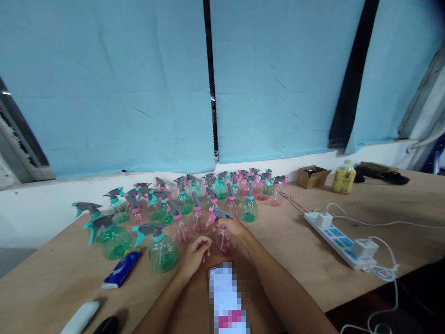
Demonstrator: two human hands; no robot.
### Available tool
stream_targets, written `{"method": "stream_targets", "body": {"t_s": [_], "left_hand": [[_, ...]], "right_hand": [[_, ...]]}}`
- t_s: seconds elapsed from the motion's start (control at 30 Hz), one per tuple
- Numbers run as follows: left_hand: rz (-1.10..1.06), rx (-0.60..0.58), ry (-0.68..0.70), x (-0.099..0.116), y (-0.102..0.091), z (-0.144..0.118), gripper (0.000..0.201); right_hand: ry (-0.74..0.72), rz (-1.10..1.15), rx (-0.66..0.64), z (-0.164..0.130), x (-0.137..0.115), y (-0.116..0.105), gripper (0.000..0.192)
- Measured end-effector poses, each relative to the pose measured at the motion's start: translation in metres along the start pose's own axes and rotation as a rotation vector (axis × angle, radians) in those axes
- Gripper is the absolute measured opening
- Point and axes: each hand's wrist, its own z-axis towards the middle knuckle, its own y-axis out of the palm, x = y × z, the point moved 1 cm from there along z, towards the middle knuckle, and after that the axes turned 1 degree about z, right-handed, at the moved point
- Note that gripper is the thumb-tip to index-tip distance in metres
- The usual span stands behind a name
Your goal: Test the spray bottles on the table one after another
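My right hand (232,228) grips the neck of a pink spray bottle (224,242) with a grey trigger head, standing upright on the wooden table (285,241). My left hand (195,254) rests beside that bottle at its base, fingers curled, touching or nearly touching it; I cannot tell which. Just left stands a green spray bottle (160,248). Many more pink and green spray bottles (194,197) crowd the table behind. A phone (226,297) lies between my forearms, its screen blurred.
A blue packet (121,270) lies left of the green bottle. A white object (80,317) and a dark one (106,325) sit at the near edge. A white power strip (339,239) with plugs and cables lies right. A cardboard box (313,176) and yellow drink bottle (343,177) stand behind.
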Motion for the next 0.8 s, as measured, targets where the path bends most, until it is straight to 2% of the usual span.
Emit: {"method": "stream_targets", "body": {"t_s": [0.17,0.27,0.43,0.63,0.8], "left_hand": [[-0.003,-0.002,-0.007,0.0,0.0,0.0,0.033],[0.003,0.0,0.003,0.0,0.0,0.0,0.033],[-0.001,-0.006,-0.001,0.002,0.0,-0.001,0.034],[0.035,0.003,0.011,0.009,0.001,-0.003,0.033],[0.045,0.007,-0.01,0.012,0.002,-0.004,0.033]], "right_hand": [[-0.01,0.003,0.051,0.001,0.003,0.001,0.015],[0.003,-0.012,0.08,-0.001,0.003,0.004,0.021],[0.017,-0.044,0.221,-0.004,0.01,0.002,0.026],[-0.025,-0.168,0.303,-0.011,0.017,-0.027,0.013],[-0.002,-0.22,0.481,-0.028,0.014,-0.065,0.01]]}}
